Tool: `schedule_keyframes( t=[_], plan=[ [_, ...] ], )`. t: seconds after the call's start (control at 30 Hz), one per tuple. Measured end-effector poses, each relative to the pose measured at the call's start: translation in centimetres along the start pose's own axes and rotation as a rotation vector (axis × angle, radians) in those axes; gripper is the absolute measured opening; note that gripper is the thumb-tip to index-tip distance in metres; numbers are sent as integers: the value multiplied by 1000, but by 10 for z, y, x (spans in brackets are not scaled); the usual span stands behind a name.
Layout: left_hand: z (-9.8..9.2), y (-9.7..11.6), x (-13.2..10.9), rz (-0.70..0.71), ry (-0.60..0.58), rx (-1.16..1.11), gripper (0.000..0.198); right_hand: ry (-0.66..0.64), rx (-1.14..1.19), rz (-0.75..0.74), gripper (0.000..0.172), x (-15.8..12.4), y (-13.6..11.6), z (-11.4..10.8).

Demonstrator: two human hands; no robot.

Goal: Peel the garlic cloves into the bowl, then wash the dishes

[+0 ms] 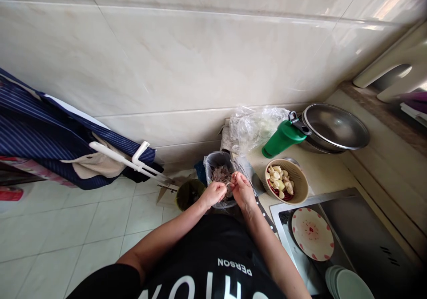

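My left hand and my right hand are close together over a small bin lined with a clear bag that holds purplish peel scraps. Both hands are closed in a pinch on a small pale piece, seemingly a garlic clove, between the fingertips. A tan basket bowl with several peeled garlic cloves and something red under them stands on the counter just right of my right hand.
A green bottle lies tilted beside a crumpled clear plastic bag. A steel bowl sits at the back right. A red-patterned plate and pale plates lie in the sink. A dark round bin stands on the floor tiles.
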State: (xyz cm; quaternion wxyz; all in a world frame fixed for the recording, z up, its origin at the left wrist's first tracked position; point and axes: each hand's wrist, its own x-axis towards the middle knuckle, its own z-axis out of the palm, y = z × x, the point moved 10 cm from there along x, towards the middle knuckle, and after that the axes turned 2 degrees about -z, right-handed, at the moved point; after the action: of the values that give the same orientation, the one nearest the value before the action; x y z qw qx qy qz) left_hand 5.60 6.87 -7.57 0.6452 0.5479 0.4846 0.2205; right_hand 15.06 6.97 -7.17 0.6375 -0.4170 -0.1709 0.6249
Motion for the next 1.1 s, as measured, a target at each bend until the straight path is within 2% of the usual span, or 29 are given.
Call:
schedule_keyframes(
  t=[0.1,0.27,0.47,0.63,0.83,0.9,1.03,1.1],
  plan=[
    [-7,3,0,-7,54,-87,38,-12,-56,12,25,-1,-3,-3],
    [-1,18,-2,37,-2,-228,46,-102,-303,-65,20,-7,-7,5],
    [-6,21,-3,95,31,-173,39,-179,-500,-215,16,-9,-20,15],
    [-11,19,-1,129,77,-103,37,-215,-436,-163,16,-10,-11,17],
    [-11,14,2,85,88,106,39,-74,-144,0,25,-4,9,4],
    [-15,8,3,61,118,129,38,-48,-124,-20,26,-1,4,-1],
    [-33,-7,4,-29,267,33,41,-2,-178,-139,25,3,-15,-11],
    [-33,-9,4,-55,274,-34,45,-22,-250,-152,24,3,-16,-9]
  ],
)
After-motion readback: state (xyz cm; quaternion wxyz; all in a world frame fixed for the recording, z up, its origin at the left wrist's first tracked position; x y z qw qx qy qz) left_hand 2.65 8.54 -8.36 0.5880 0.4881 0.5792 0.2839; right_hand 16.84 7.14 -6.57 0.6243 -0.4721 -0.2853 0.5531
